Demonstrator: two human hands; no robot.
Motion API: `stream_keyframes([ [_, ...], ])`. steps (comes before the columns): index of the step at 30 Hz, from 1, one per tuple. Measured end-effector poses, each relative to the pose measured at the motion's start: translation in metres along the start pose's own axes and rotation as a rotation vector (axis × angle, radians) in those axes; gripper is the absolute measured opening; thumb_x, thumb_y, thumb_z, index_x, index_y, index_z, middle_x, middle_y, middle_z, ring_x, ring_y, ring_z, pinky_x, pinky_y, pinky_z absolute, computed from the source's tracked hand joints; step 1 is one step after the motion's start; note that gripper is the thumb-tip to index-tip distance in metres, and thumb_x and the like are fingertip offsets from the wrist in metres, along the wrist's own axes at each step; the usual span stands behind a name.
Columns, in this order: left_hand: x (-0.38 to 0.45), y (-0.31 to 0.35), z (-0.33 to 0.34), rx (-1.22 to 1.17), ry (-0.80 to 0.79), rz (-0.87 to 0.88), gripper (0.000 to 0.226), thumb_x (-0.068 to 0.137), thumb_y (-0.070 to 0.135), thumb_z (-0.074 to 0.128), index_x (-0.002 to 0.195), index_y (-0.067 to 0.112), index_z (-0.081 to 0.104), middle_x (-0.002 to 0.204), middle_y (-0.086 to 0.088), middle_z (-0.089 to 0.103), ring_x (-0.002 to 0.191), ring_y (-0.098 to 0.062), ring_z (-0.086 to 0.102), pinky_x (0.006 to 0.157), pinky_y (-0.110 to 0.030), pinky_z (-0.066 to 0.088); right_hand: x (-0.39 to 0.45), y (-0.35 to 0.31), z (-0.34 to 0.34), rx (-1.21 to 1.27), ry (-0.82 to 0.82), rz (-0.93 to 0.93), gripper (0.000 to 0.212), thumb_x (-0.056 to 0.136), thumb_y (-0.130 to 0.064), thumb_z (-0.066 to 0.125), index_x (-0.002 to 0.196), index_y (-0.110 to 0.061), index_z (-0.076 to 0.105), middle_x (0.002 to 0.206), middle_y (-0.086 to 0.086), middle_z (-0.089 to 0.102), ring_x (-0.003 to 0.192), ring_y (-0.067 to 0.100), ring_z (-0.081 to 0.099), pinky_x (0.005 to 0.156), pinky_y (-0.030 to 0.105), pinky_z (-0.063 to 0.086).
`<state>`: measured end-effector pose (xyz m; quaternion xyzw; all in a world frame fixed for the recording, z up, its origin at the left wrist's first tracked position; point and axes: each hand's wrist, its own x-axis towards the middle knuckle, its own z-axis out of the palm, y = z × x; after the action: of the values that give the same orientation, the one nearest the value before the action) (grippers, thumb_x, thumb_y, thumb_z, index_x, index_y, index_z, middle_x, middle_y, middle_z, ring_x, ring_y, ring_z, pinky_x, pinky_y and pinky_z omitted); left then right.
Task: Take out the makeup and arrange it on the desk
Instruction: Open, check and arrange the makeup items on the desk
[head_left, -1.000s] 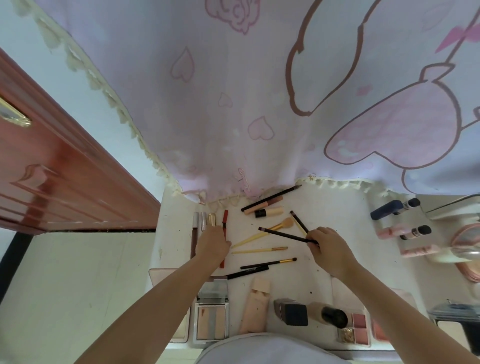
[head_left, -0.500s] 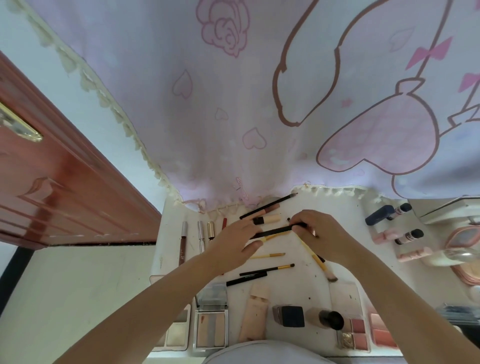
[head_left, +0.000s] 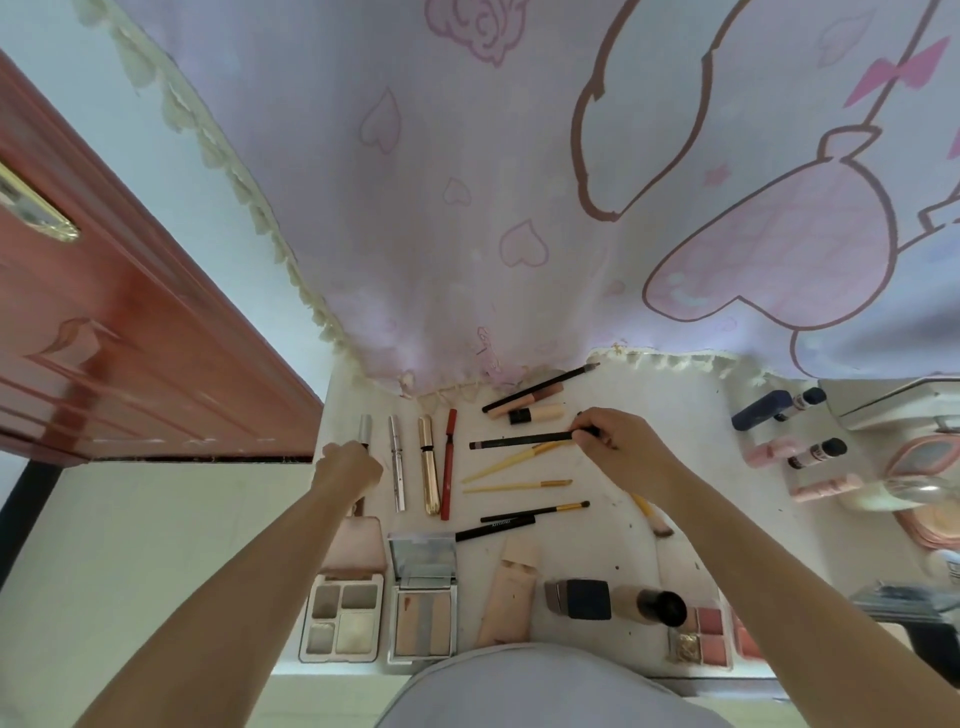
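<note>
Toward the far middle of the desk (head_left: 675, 415), the right hand (head_left: 618, 447) pinches the right end of a black pencil (head_left: 519, 442), which lies flat with its long axis running left to right, roughly parallel to the brushes just nearer the person. The pencil extends leftward from the fingers, its free end pointing at the upright row of tubes. The left hand (head_left: 347, 467) is curled around the lower part of a silver-capped tube (head_left: 365, 427) at the left end of that row, whose long axis runs away from the person. Judged from this layout, the right hand is the nearer to the horizontal group, and any straightening of the pencil falls to it.
</note>
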<state>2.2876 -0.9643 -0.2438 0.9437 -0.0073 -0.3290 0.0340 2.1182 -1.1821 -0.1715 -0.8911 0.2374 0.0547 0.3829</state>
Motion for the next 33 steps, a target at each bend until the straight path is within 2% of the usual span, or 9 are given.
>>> stream_keyframes([
  [7, -0.009, 0.014, 0.013, -0.049, -0.036, 0.165, 0.029, 0.092, 0.003, 0.034, 0.117, -0.005, 0.047, 0.125, -0.022, 0.046, 0.107, -0.033, 0.053, 0.085, -0.034, 0.045, 0.005, -0.003, 0.011, 0.021, -0.026, 0.03, 0.021, 0.094, -0.013, 0.042, 0.102, -0.005, 0.061, 0.07, -0.013, 0.045, 0.063, 0.001, 0.04, 0.058, 0.0, 0.037],
  [11, -0.011, 0.02, 0.017, -0.104, -0.072, 0.212, 0.024, 0.092, 0.003, 0.036, 0.109, -0.005, 0.05, 0.118, -0.021, 0.05, 0.081, -0.024, 0.049, 0.056, -0.024, 0.039, 0.004, -0.004, 0.012, 0.006, -0.038, 0.036, 0.022, 0.095, -0.013, 0.042, 0.103, -0.005, 0.06, 0.07, -0.014, 0.045, 0.063, 0.0, 0.041, 0.056, 0.003, 0.037],
  [16, -0.009, 0.018, 0.019, -0.123, -0.067, 0.209, 0.026, 0.092, 0.006, 0.036, 0.066, 0.008, 0.038, 0.089, -0.011, 0.047, 0.06, -0.012, 0.038, 0.049, -0.021, 0.03, 0.002, 0.0, 0.011, 0.016, -0.035, 0.044, 0.021, 0.094, -0.013, 0.043, 0.104, -0.006, 0.061, 0.07, -0.013, 0.045, 0.064, 0.0, 0.041, 0.058, 0.005, 0.032],
  [18, -0.017, 0.019, 0.016, -0.096, -0.062, 0.224, 0.016, 0.094, 0.009, 0.037, 0.084, 0.003, 0.047, 0.104, -0.016, 0.05, 0.074, -0.018, 0.05, 0.06, -0.025, 0.04, 0.002, 0.001, 0.011, 0.031, -0.035, 0.05, 0.021, 0.094, -0.013, 0.044, 0.104, -0.006, 0.061, 0.07, -0.014, 0.046, 0.064, 0.0, 0.041, 0.058, 0.006, 0.032],
  [20, -0.028, 0.02, 0.009, -0.026, 0.015, 0.297, 0.03, 0.097, 0.018, 0.037, 0.117, 0.0, 0.048, 0.124, -0.018, 0.047, 0.107, -0.028, 0.052, 0.086, -0.032, 0.043, 0.001, 0.0, 0.01, 0.066, -0.033, 0.069, 0.02, 0.093, -0.012, 0.045, 0.104, -0.007, 0.061, 0.071, -0.014, 0.048, 0.066, -0.001, 0.044, 0.058, 0.005, 0.034],
  [24, -0.064, 0.028, -0.006, -0.115, 0.172, 0.735, 0.041, 0.098, 0.022, 0.038, 0.136, 0.007, 0.04, 0.137, -0.009, 0.043, 0.128, -0.022, 0.039, 0.104, -0.026, 0.029, -0.003, -0.008, 0.005, 0.184, -0.034, 0.081, 0.014, 0.092, -0.009, 0.046, 0.097, -0.011, 0.06, 0.069, -0.01, 0.054, 0.07, 0.009, 0.051, 0.062, 0.006, 0.04],
  [28, -0.106, 0.049, -0.01, 0.027, 0.075, 0.95, 0.04, 0.098, 0.029, 0.035, 0.135, 0.012, 0.038, 0.127, -0.003, 0.049, 0.114, -0.015, 0.047, 0.088, -0.019, 0.034, -0.01, -0.023, -0.001, 0.394, -0.02, 0.04, 0.019, 0.091, -0.005, 0.047, 0.082, -0.018, 0.057, 0.065, -0.005, 0.058, 0.055, -0.002, 0.054, 0.06, 0.006, 0.045],
  [31, -0.121, 0.059, -0.011, 0.257, 0.189, 0.947, 0.032, 0.101, 0.025, 0.023, 0.124, 0.01, 0.041, 0.105, -0.004, 0.054, 0.079, -0.014, 0.046, 0.066, -0.022, 0.033, -0.012, -0.029, -0.01, 0.473, -0.037, 0.001, 0.025, 0.09, -0.003, 0.05, 0.075, -0.021, 0.06, 0.056, -0.006, 0.058, 0.046, 0.0, 0.049, 0.056, 0.009, 0.044],
  [33, -0.123, 0.059, -0.014, 0.311, 0.227, 0.969, 0.032, 0.102, 0.025, 0.019, 0.12, 0.011, 0.041, 0.098, -0.003, 0.055, 0.073, -0.013, 0.042, 0.063, -0.024, 0.033, -0.013, -0.03, -0.012, 0.526, -0.09, 0.006, 0.025, 0.088, -0.002, 0.051, 0.073, -0.018, 0.062, 0.049, -0.008, 0.058, 0.046, 0.007, 0.048, 0.055, 0.014, 0.044],
])
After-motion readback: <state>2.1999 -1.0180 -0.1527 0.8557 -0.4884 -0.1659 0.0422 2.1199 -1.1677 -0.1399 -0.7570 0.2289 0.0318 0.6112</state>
